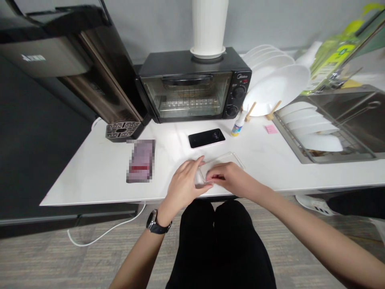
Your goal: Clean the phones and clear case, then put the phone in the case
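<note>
A clear phone case lies on the white countertop near its front edge. My left hand grips the left end of the case, thumb on the near side and fingers on the far side. Inside the case, my right hand presses down with its fingers curled together; whatever they pinch, if anything, is hidden. Just beyond the case rests a black-screened phone, face up. A small spray bottle with a white top and yellow base stands to the right of the phone.
A toaster oven with a white pot on top stands behind. Left are a water dispenser and a blurred purple item. Right are racked white plates, a pink sticky note and a sink.
</note>
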`<action>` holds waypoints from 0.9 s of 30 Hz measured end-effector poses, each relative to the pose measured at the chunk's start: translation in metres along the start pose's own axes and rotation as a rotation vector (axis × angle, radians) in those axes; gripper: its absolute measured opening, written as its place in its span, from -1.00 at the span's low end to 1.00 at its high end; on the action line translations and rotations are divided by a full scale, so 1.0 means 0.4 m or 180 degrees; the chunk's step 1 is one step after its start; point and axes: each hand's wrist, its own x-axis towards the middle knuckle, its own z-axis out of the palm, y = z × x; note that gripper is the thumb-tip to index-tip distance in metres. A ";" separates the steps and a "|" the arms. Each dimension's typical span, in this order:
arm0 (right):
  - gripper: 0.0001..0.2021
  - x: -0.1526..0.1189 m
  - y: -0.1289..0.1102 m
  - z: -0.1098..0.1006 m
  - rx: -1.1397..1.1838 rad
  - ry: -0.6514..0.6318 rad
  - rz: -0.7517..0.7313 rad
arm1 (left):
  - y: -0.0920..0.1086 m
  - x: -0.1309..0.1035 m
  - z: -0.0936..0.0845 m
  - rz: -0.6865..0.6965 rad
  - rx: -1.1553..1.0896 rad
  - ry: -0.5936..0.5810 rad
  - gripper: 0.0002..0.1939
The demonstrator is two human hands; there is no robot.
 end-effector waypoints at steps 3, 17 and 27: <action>-0.83 -0.041 0.038 -0.085 -0.0374 -0.0018 0.0307 | 0.002 0.001 -0.001 0.0037 0.0036 -0.0048 -0.06; -0.82 -0.002 0.000 0.030 0.0009 0.0214 -0.0111 | -0.009 -0.005 0.002 0.0040 -0.0016 -0.0043 -0.01; -0.81 -0.030 0.075 -0.067 -0.1031 0.1027 0.0508 | -0.006 0.003 0.008 0.0008 0.0154 -0.0064 -0.04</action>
